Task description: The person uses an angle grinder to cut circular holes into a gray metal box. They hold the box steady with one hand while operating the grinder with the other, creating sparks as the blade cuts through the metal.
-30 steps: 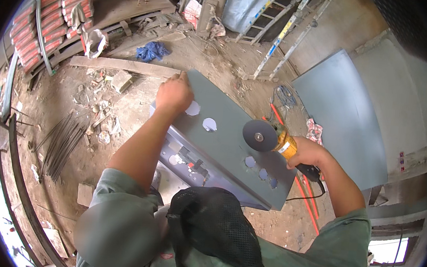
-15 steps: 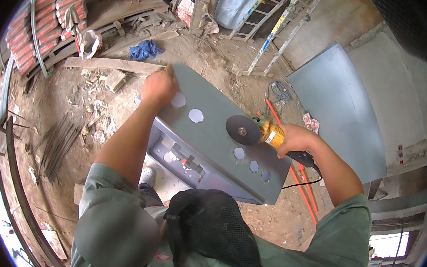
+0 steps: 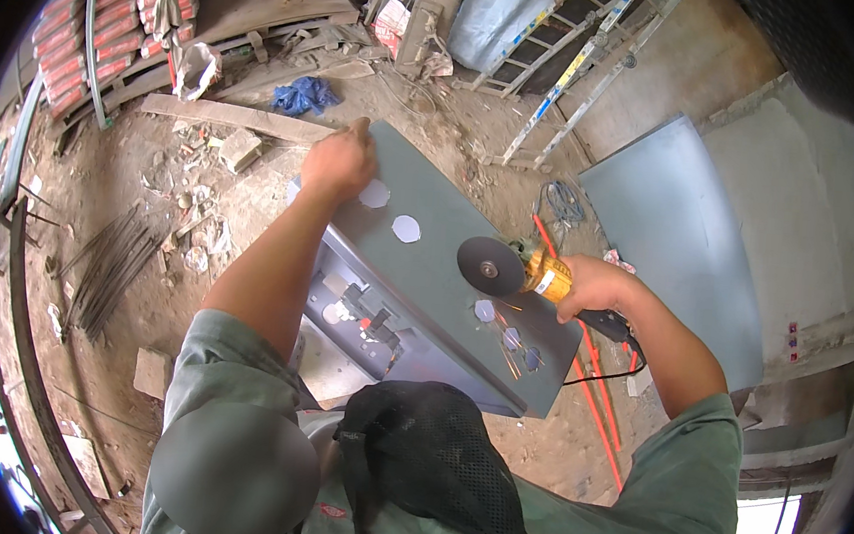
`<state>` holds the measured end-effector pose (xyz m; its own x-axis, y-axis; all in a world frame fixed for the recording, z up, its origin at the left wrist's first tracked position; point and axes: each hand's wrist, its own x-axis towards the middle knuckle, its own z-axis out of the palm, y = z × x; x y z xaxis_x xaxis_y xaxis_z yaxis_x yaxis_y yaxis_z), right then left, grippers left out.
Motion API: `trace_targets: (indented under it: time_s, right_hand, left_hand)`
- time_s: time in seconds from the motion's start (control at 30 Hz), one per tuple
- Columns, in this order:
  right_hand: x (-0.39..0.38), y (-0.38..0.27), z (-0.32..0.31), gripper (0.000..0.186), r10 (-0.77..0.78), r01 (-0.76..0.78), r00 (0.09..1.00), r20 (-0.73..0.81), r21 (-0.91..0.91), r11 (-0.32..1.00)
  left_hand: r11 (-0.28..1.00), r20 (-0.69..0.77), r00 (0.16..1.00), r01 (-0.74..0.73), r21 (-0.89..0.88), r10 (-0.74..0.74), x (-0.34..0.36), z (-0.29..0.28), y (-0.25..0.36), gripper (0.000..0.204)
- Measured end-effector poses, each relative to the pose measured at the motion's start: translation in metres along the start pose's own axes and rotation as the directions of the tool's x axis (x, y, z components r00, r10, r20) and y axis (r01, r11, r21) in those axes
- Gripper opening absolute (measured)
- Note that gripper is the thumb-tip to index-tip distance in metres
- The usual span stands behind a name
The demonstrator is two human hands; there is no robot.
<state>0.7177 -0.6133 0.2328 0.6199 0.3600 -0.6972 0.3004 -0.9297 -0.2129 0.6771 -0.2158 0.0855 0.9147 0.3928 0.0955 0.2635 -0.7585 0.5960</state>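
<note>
Beyond my left hand I see a crumpled blue cloth (image 3: 302, 95) beside a long weathered wooden plank (image 3: 233, 118). Farther left, stacked red clay tiles (image 3: 116, 12) and a bundle of dark steel rods (image 3: 111, 264) lie on the dirt. Beyond my right hand stand a metal ladder (image 3: 583, 73) and a large flat grey metal sheet (image 3: 681, 227).

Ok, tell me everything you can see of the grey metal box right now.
The grey metal box looks like sheet steel, tilted, its open side showing fittings inside. Round knockout holes dot its top face, two pale near the left hand gripping the far edge, smaller ones by the angle grinder. The right hand holds the grinder, its disc at the face.
</note>
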Motion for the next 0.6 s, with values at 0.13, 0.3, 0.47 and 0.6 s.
trace_targets:
  time_s: [0.13, 0.3, 0.47, 0.6]
  right_hand:
    - [-0.001, -0.004, 0.0, 0.048, -0.024, 0.022, 0.999, -0.035, -0.035, 0.999]
    - [0.005, 0.008, 0.001, 0.051, -0.052, 0.048, 0.997, -0.05, -0.084, 0.995]
    - [0.011, 0.006, 0.0, 0.055, -0.026, 0.026, 1.0, 0.004, -0.105, 0.994]
    - [0.012, 0.007, 0.0, 0.056, 0.002, -0.004, 1.0, -0.019, -0.153, 0.988]
  left_hand:
    - [1.0, -0.03, 1.0, 0.0, -0.009, 0.0, -0.001, 0.001, -0.002, 0.039]
    - [1.0, -0.002, 1.0, 0.024, -0.02, -0.024, -0.006, -0.007, 0.007, 0.036]
    - [1.0, -0.008, 1.0, -0.001, -0.011, 0.001, -0.004, -0.006, 0.002, 0.037]
    - [0.999, -0.036, 0.999, -0.009, -0.034, 0.008, -0.003, -0.002, -0.001, 0.042]
